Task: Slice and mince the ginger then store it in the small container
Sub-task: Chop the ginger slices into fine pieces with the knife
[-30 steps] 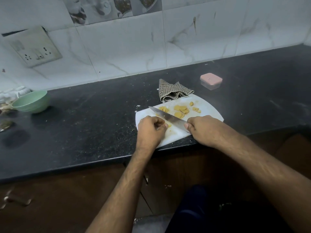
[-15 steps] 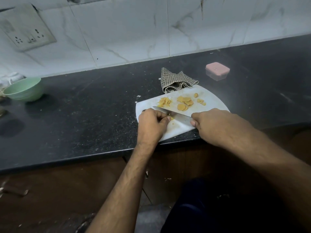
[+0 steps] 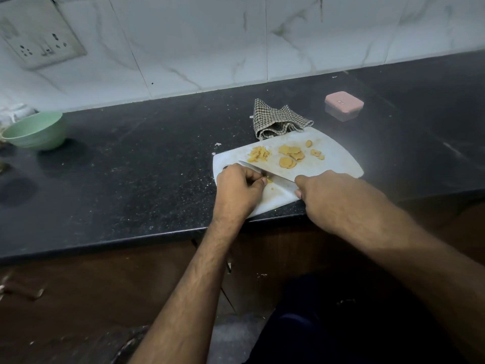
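On the black counter [image 3: 131, 179], right grip [image 3: 328, 195] clasps one knife [image 3: 265, 174]; left grip [image 3: 238, 190] pinches one ginger piece [image 3: 268, 180].

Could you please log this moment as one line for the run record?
step: cutting ginger | left hand: pinches ginger piece | right hand: grips knife | ginger slices: on cutting board | small container: lid on

The knife [image 3: 265, 174] is drawing back toward the near edge of the cutting board [image 3: 338, 156], leaving the cut strips [image 3: 258, 155] clear beyond its blade. The left hand [image 3: 237, 191] is now pinching a small ginger piece [image 3: 269, 180] against the blade.
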Motion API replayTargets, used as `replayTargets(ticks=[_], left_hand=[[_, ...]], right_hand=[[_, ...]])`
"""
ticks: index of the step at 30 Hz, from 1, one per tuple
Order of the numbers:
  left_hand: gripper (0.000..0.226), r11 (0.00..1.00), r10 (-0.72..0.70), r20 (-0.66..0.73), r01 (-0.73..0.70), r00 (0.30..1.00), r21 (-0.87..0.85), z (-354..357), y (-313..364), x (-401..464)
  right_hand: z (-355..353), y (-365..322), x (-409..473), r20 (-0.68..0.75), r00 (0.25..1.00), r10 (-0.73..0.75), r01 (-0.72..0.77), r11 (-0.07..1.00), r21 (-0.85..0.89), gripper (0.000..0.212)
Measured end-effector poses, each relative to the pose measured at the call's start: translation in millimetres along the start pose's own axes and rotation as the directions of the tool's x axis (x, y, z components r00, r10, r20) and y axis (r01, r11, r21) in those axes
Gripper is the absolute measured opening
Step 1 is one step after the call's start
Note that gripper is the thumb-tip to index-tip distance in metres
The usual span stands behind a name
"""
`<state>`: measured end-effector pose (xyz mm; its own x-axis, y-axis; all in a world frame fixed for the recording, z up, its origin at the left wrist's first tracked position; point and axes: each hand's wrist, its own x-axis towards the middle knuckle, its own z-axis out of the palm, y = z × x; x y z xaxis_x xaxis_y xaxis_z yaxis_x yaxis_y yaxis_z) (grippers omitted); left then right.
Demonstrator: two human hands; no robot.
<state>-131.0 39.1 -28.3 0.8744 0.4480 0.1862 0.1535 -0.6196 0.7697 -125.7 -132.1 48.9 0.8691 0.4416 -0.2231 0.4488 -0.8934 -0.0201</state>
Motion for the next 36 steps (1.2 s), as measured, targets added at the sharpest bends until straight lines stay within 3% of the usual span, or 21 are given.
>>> replayTargets(ticks=[28,36], left_hand=[[0.017,1.000,0.007,0.009,-0.007,1.000,-0.009,-5,1,-5],[0.017,0.999,0.041,-0.031,-0.041,0.999,0.007,-6,2,-5]], right_hand=[[17,-7,5,0.001,1.000,-0.031,0.031,0.994,0.105,0.018],[10,-10,-2,-0.020,1.000,-0.007,0.008,0.999,0.051,0.009]])
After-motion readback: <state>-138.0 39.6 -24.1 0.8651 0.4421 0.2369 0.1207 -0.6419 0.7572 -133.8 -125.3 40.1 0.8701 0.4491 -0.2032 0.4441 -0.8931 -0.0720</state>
